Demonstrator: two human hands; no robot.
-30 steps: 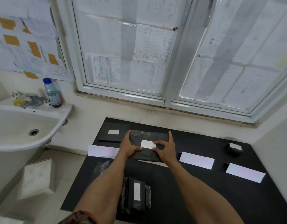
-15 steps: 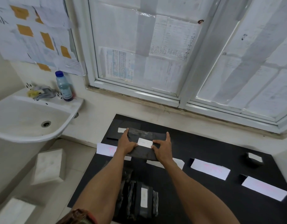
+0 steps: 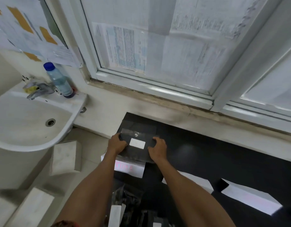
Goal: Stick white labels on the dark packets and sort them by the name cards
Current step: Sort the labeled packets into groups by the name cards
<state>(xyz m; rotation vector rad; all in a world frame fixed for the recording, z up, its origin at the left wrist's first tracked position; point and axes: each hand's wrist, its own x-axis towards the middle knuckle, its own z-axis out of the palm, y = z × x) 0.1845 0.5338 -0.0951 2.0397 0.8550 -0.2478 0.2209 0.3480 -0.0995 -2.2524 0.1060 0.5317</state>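
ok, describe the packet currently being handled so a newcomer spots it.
Start at the black table under the window, then its far-left corner by the sink. The dark packet there carries one white label and, unlike the packets at the near edge, is gripped by the left hand and right hand.

One head-worn wide-angle view looks forward and down over the black table [image 3: 223, 153] toward the window [image 3: 158, 89].

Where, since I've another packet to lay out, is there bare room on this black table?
Bare: the black table right of the right hand, between wall and name cards. Crowded: the far-left corner, where it and the left hand hold the packet, and the near edge's packet pile.
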